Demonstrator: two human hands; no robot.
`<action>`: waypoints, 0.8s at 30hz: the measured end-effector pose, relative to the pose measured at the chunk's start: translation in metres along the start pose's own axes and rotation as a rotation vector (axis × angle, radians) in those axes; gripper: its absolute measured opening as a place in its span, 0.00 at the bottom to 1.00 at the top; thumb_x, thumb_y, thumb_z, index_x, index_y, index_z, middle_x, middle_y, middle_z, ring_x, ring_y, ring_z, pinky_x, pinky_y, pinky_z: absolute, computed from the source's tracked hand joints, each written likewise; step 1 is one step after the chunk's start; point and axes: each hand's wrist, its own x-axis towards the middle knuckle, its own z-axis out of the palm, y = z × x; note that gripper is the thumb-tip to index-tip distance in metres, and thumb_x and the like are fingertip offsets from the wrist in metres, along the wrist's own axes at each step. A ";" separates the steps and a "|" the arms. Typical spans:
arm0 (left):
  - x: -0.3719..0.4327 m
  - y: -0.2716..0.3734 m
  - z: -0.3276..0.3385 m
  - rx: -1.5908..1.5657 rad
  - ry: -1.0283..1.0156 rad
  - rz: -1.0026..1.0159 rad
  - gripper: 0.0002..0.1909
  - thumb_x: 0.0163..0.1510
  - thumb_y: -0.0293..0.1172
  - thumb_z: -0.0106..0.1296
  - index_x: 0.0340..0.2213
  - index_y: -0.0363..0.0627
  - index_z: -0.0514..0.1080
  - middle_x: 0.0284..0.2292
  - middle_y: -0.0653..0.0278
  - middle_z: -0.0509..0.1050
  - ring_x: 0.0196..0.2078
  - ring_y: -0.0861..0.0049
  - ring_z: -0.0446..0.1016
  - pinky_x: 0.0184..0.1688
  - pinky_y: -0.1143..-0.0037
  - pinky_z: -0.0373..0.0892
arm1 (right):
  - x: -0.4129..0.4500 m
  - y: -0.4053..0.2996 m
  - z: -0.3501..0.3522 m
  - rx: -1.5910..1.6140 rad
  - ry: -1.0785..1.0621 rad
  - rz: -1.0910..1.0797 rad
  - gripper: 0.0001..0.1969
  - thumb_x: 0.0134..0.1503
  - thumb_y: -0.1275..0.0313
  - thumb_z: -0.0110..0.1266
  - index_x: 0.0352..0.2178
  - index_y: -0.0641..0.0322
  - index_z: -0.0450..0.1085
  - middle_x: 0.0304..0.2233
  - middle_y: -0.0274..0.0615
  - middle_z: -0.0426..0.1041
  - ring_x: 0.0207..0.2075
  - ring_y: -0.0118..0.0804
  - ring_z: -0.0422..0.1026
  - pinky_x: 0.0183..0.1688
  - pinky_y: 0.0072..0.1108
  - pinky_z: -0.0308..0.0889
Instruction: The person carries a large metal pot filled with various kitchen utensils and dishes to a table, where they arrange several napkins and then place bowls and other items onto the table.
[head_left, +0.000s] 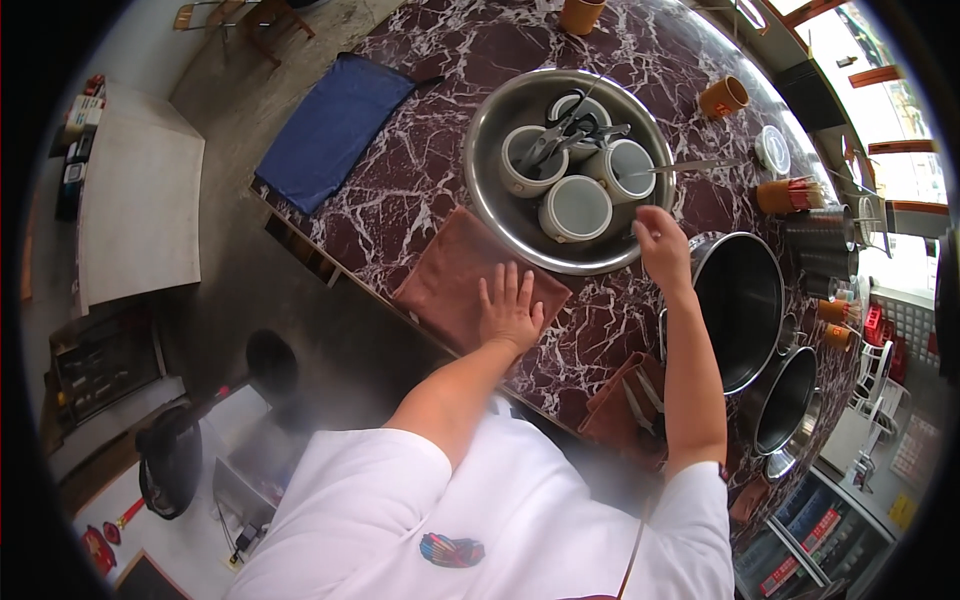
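Observation:
My left hand (511, 309) lies flat, fingers spread, on a folded brown cloth (442, 281) at the counter's edge. My right hand (660, 244) is raised by the right rim of a large steel basin (495, 217), its fingers curled; whether it holds anything small cannot be told. Several white cups stand in the basin, the nearest cup (576, 208) holding greyish contents. Scissors (544, 146) and other metal tools stick up from the back cups. A knife-like blade (694, 166) reaches out from the right cup (628, 171) over the rim.
A blue folded cloth (337, 127) lies at the left of the marbled counter (405, 161). Right of my right arm stand large dark-lined pots (739, 315). A second brown cloth (611, 409) bears metal tools (641, 397). Orange cups (724, 97) stand farther back.

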 end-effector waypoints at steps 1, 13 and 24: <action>0.000 0.000 -0.001 -0.010 0.005 0.000 0.37 0.54 0.48 0.46 0.62 0.50 0.53 0.65 0.51 0.44 0.69 0.54 0.38 0.66 0.48 0.34 | 0.018 -0.008 0.016 -0.041 -0.055 -0.010 0.12 0.54 0.70 0.56 0.40 0.61 0.72 0.37 0.44 0.76 0.38 0.46 0.75 0.41 0.30 0.70; 0.001 0.001 -0.006 -0.027 -0.045 -0.016 0.36 0.54 0.48 0.46 0.62 0.50 0.54 0.66 0.51 0.44 0.69 0.54 0.39 0.66 0.48 0.35 | 0.097 0.023 0.079 -0.045 0.094 0.169 0.14 0.51 0.67 0.59 0.39 0.59 0.72 0.36 0.46 0.76 0.42 0.44 0.74 0.44 0.29 0.68; 0.002 -0.001 -0.006 -0.032 -0.033 -0.006 0.37 0.54 0.48 0.47 0.62 0.50 0.53 0.66 0.50 0.45 0.69 0.53 0.40 0.66 0.47 0.36 | 0.217 0.055 0.082 -0.035 -0.156 0.371 0.19 0.56 0.58 0.55 0.40 0.65 0.74 0.32 0.46 0.77 0.35 0.41 0.76 0.39 0.29 0.70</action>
